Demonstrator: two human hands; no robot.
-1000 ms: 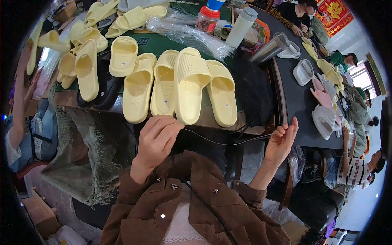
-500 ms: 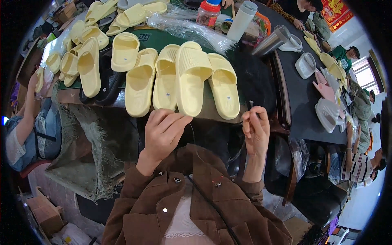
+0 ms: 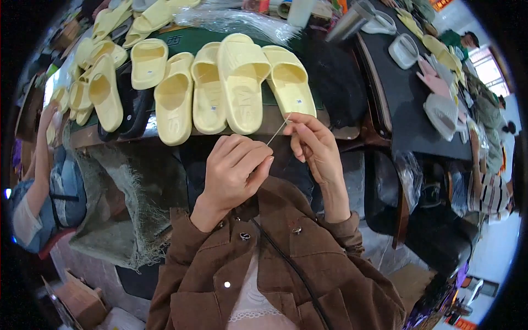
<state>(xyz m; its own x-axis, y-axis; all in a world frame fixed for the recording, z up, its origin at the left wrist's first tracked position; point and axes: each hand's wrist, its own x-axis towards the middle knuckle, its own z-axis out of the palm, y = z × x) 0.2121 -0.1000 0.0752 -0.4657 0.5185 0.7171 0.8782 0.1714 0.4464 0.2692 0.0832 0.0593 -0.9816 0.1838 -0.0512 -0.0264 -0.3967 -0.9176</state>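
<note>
Here the left hand [image 3: 234, 170] and right hand [image 3: 313, 146], both pinched shut, hold a thin pale thread [image 3: 278, 132] taut between them just below the row of yellow slippers [image 3: 242, 82]; light, limp and slippery, it is probably best gripped near its ends.

There is open room between the left hand [image 3: 234, 170] and the right hand [image 3: 313, 146] apart from a thin thread [image 3: 278, 132], but just past them a row of yellow slippers [image 3: 242, 82] fills the table edge [image 3: 335, 132] and blocks the way forward.
</note>
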